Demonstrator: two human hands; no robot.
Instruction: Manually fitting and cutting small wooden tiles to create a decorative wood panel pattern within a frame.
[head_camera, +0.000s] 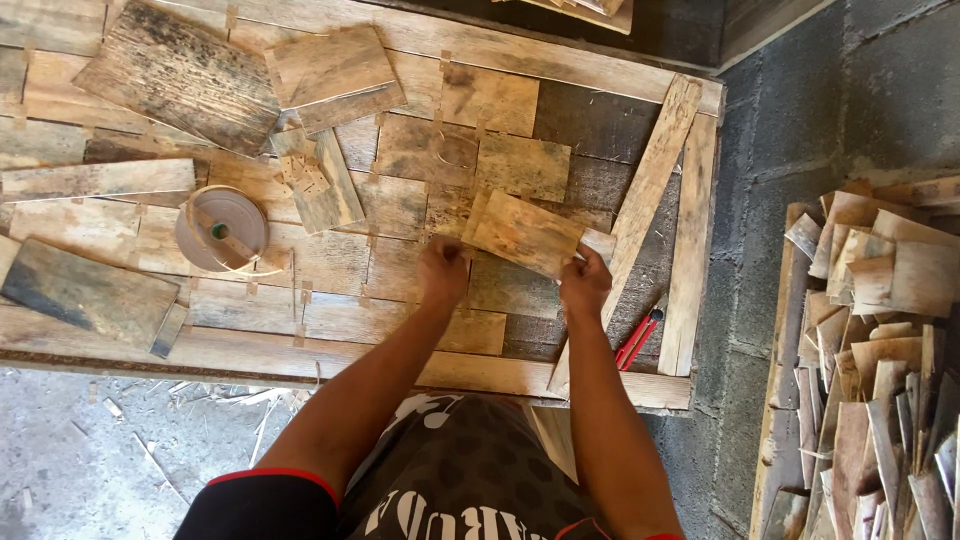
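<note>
A brown, rectangular piece of thin wood veneer (522, 232) is held tilted over a patchwork of similar sheets on a wooden work board (470, 372). My left hand (442, 272) rests at the piece's lower left corner, fingers curled against the sheets beneath. At the lower right corner my right hand (584, 283) pinches the piece's edge. A roll of brown tape (222, 229) lies on the board to the left, well apart from both hands.
Red-handled cutters (638, 338) lie by a long slat (640, 205) right of my right hand. Loose veneer pieces (178, 75) cover the board's far left. A heap of veneer scraps (880, 350) stands at the right by a grey block wall (800, 130).
</note>
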